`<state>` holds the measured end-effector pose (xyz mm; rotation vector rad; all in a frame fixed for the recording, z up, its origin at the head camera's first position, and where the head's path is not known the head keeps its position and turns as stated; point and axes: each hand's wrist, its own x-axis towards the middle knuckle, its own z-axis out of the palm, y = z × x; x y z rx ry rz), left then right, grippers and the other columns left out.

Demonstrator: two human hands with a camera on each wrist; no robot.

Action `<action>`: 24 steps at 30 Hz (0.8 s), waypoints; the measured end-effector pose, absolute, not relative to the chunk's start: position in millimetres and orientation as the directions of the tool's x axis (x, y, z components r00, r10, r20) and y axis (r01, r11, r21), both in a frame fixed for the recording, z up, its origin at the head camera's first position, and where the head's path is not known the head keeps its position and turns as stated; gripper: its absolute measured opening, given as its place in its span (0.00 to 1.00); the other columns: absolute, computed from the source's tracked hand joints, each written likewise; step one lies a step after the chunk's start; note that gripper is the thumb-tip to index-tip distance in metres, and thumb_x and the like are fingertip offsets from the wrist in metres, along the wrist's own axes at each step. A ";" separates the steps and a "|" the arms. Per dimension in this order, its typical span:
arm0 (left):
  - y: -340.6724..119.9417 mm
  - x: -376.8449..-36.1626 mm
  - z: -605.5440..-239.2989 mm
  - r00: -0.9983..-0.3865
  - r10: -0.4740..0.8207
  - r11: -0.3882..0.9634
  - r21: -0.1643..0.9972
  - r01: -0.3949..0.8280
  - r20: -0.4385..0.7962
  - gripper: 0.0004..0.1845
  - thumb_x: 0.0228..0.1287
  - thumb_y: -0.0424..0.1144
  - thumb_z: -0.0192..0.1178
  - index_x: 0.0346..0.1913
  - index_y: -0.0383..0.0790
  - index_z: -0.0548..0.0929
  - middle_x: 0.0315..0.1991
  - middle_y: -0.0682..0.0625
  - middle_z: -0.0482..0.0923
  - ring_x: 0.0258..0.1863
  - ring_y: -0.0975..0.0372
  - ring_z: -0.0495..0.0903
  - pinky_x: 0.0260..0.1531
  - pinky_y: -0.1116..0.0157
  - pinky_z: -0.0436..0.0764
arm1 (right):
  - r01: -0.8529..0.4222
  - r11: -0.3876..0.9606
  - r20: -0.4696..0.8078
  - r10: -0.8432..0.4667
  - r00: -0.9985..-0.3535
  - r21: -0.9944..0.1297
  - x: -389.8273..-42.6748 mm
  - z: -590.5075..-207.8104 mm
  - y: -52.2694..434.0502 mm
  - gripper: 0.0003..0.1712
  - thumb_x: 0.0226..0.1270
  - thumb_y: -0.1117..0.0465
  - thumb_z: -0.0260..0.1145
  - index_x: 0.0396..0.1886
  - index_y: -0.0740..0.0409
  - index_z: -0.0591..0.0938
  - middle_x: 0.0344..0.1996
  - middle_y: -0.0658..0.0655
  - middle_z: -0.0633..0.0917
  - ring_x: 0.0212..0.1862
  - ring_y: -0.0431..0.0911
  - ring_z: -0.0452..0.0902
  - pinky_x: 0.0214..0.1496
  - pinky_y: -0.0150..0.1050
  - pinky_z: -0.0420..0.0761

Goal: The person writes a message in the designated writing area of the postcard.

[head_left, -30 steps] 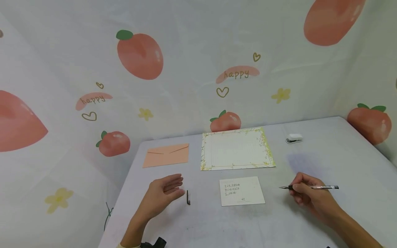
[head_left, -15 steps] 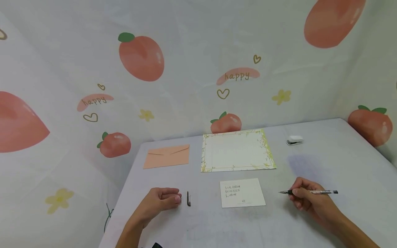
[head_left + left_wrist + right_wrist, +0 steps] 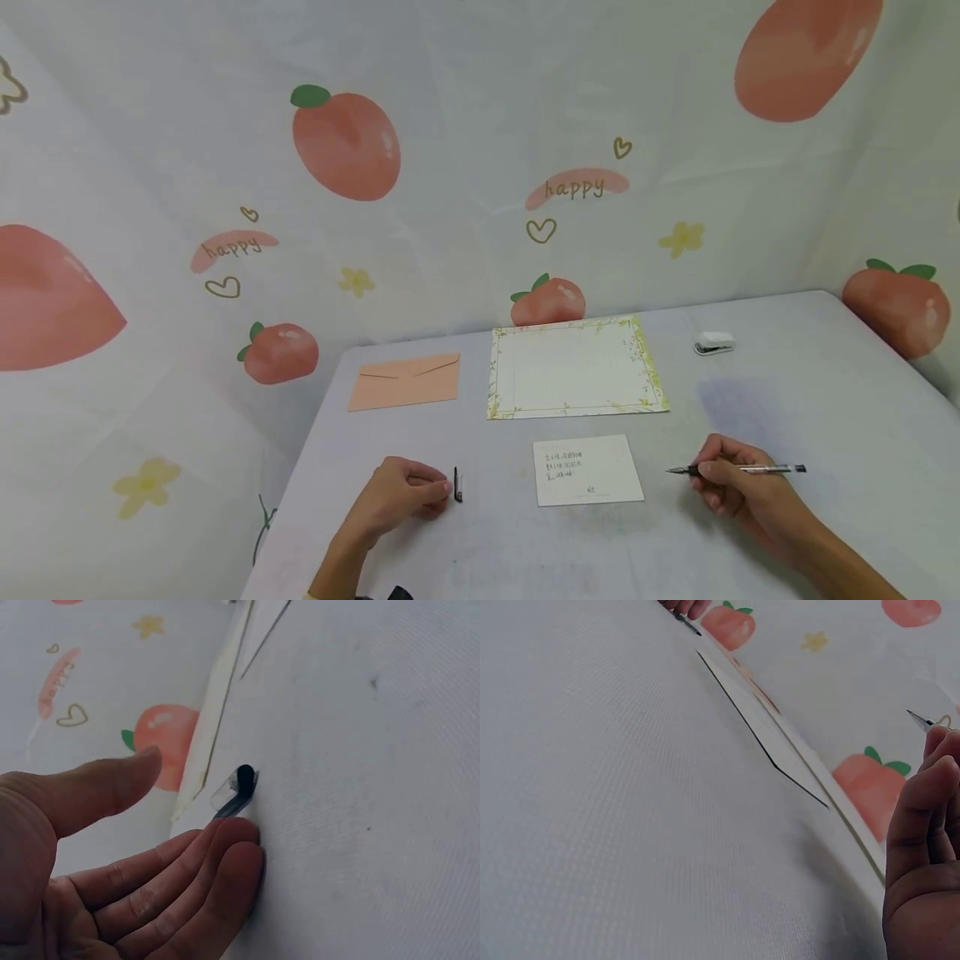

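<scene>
A clear pen cap with a black clip (image 3: 458, 487) lies on the table at the left. Beside it is my left hand (image 3: 401, 497), fingertips right at the cap. In the left wrist view the thumb (image 3: 112, 787) stands apart from the fingers, and the cap (image 3: 241, 786) shows just past the fingertips, unpinched. On the right, my right hand (image 3: 750, 492) grips a black and clear pen (image 3: 776, 468) in a writing hold, its bare tip pointing left. Between the hands lies a small white card (image 3: 588, 479) with several handwritten lines.
A peach-coloured envelope (image 3: 405, 383) lies at the back left of the table. Behind the card is a lined sheet (image 3: 573, 367) with a floral border. A small white stapler (image 3: 714, 342) stands at the back right. A peach-printed cloth (image 3: 450, 125) hangs behind the table.
My left hand has come down and moved right to the cap, its fingers bending more. The right hand, still holding the pen, has shifted slightly left and down.
</scene>
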<state>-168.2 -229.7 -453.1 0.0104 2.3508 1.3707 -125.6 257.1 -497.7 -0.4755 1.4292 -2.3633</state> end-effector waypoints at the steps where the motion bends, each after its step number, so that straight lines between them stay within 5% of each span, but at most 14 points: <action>1: -227.4 -168.1 -453.8 -0.918 0.205 0.541 0.821 -0.182 -0.339 0.17 0.59 0.46 0.73 0.41 0.34 0.89 0.30 0.45 0.89 0.29 0.56 0.88 0.34 0.61 0.87 | 0.116 -0.434 0.102 -0.446 -0.889 -0.893 -125.7 -497.6 256.7 0.16 0.78 0.74 0.41 0.40 0.59 0.75 0.34 0.52 0.86 0.30 0.36 0.79 0.26 0.42 0.63; 11: -201.1 -168.4 -459.7 -0.978 0.125 0.779 0.627 -0.007 -0.167 0.12 0.52 0.44 0.76 0.24 0.42 0.85 0.15 0.55 0.79 0.17 0.64 0.77 0.19 0.65 0.77 | 0.141 -0.406 0.070 -0.464 -0.883 -0.903 -126.4 -499.6 254.4 0.16 0.79 0.73 0.43 0.40 0.57 0.77 0.35 0.50 0.85 0.30 0.36 0.77 0.28 0.31 0.77; 24: -184.8 -164.9 -455.5 -0.987 0.125 0.855 0.516 0.057 -0.099 0.09 0.51 0.38 0.74 0.23 0.43 0.82 0.20 0.55 0.76 0.23 0.63 0.73 0.22 0.68 0.74 | 0.127 -0.430 0.105 -0.477 -0.873 -0.894 -129.1 -502.9 253.9 0.17 0.79 0.73 0.41 0.41 0.58 0.77 0.36 0.52 0.85 0.30 0.37 0.77 0.28 0.31 0.77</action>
